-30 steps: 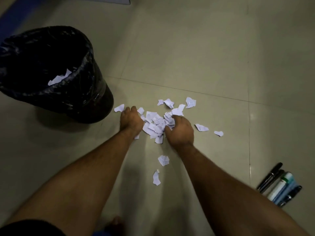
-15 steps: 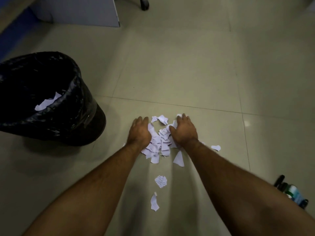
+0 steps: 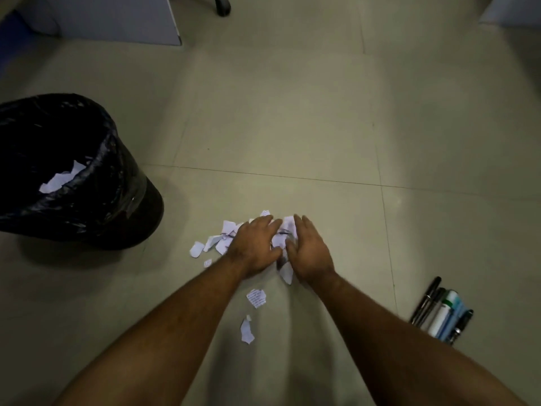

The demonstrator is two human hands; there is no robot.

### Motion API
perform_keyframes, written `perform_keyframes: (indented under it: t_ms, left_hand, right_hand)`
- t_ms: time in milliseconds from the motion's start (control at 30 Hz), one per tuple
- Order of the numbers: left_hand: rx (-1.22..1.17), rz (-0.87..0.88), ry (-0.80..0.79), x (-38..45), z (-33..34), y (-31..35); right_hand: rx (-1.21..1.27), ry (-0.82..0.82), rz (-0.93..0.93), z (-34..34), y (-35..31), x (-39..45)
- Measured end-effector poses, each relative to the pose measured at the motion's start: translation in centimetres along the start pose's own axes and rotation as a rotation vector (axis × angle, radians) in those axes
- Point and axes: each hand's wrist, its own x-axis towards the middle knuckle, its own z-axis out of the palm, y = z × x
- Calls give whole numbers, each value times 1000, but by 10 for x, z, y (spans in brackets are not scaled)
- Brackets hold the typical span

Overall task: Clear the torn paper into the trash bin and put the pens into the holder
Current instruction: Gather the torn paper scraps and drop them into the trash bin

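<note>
roughly partway, some torn paper (image 3: 60, 180) is already seen in the trash bin (image 3: 123, 183), while a pile is cupped between the left hand (image 3: 254, 247) and right hand (image 3: 311, 253), scraps (image 3: 256, 298) lie nearer, and the pens (image 3: 442, 313), right of them, remain untouched, no holder being visible.
</note>
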Motion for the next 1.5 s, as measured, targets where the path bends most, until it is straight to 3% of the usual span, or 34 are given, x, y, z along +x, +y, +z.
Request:
perform_keyframes:
  t_ms: [167, 267, 367, 500, 567, 700, 867, 967, 1200, 1267, 1400, 1500]
  left_hand:
    - [42, -209, 166, -10, -5, -7]
    - [5, -484, 173, -19, -1, -5]
    - [-92, -505, 155, -32, 2, 8]
    - [147, -577, 322, -47, -9, 9]
    - [138, -685, 358, -54, -10, -2]
    - [-129, -892, 168, -55, -7, -18]
    - [-285, -557, 70, -46, 0, 6]
    - [-27, -500, 66, -44, -3, 8]
    - [238, -340, -433, -10, -2, -13]
    - [223, -350, -403, -14, -3, -2]
    - [302, -215, -111, -30, 0, 17]
    - [215, -272, -84, -38, 6, 16]
  right_hand:
    - [-83, 127, 127, -7, 19, -12]
    - [-66, 16, 119, 8, 5, -17]
    - [74, -53, 29, 21, -22, -20]
    - [88, -28, 25, 20, -24, -7]
    - [33, -118, -5, 13, -22, 4]
    - [-209, -368, -123, 6, -30, 18]
    - [-380, -362, -164, 11, -29, 14]
    - [-378, -334, -180, 8, -22, 18]
    - [-503, -344, -209, 9, -28, 27]
    - [-495, -360, -195, 11, -32, 24]
    - [-523, -259, -210, 14, -35, 12]
    - [-441, -223, -189, 15, -32, -1]
